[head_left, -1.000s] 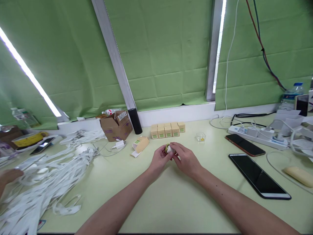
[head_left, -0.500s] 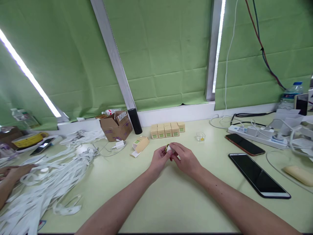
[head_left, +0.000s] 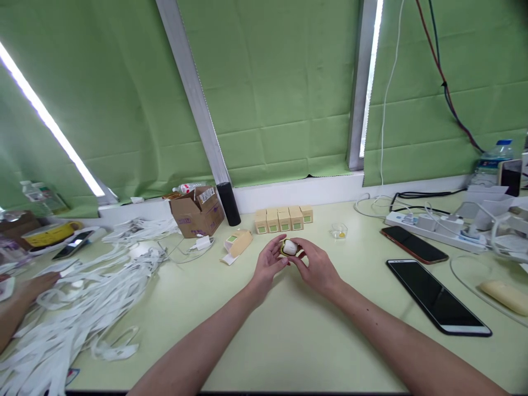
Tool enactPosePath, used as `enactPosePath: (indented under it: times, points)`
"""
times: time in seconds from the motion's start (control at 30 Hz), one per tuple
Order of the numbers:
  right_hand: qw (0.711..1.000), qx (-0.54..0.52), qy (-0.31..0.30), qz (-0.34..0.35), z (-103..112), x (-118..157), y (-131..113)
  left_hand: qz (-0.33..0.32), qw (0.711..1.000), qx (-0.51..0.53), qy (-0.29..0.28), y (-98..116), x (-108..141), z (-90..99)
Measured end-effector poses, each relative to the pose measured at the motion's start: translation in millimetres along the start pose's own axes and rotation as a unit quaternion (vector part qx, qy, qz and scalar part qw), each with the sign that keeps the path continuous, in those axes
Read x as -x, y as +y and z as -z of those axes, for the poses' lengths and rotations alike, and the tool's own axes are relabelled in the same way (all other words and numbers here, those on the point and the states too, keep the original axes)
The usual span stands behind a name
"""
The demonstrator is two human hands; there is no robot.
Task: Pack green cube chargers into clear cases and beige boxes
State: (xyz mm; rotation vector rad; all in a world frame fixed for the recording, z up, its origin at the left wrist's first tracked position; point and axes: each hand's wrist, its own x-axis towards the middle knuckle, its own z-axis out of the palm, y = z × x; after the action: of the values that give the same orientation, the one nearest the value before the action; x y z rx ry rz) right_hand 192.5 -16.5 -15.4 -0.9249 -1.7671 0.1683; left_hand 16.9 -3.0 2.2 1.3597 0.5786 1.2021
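Note:
Between my hands is a small round white object with a yellow-green and dark rim (head_left: 290, 247), just above the table. My right hand (head_left: 318, 268) pinches its right side between thumb and fingers. On the other side, my left hand (head_left: 266, 270) has its fingertips at the rim and its thumb below. The fingers partly hide the object, so its exact kind is unclear. Beyond my left hand lies an opened small cardboard box (head_left: 239, 245) with its flap out. A row of several small tan boxes (head_left: 273, 221) with green labels stands further back.
A clear plastic piece (head_left: 339, 231) lies at back right. Two phones (head_left: 437, 297) and a power strip (head_left: 433, 232) are on the right. White straps (head_left: 94, 297) cover the left, where another person's hand (head_left: 39, 286) rests. A brown carton (head_left: 198, 213) and black cylinder (head_left: 228, 204) stand behind.
The round object has turned, showing more of its white face. My left fingers have spread out more around it. The other person's hand at far left has shifted.

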Motion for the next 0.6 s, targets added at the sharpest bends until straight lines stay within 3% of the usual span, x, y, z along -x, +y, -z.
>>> enactPosePath:
  times: [0.3,0.47,0.6]
  points:
    - [0.986,-0.107,0.029,-0.124,-1,-2,-9,-0.109,0.974,-0.174,0.093,-2,6,-10.3]
    - [0.977,-0.142,0.036,-0.154,0,-2,-14,-0.085,0.975,-0.169,0.119,-3,6,-16.2]
    - [0.977,-0.161,0.019,-0.140,3,-3,-15,-0.060,0.992,-0.065,0.088,-5,-2,-7.3]
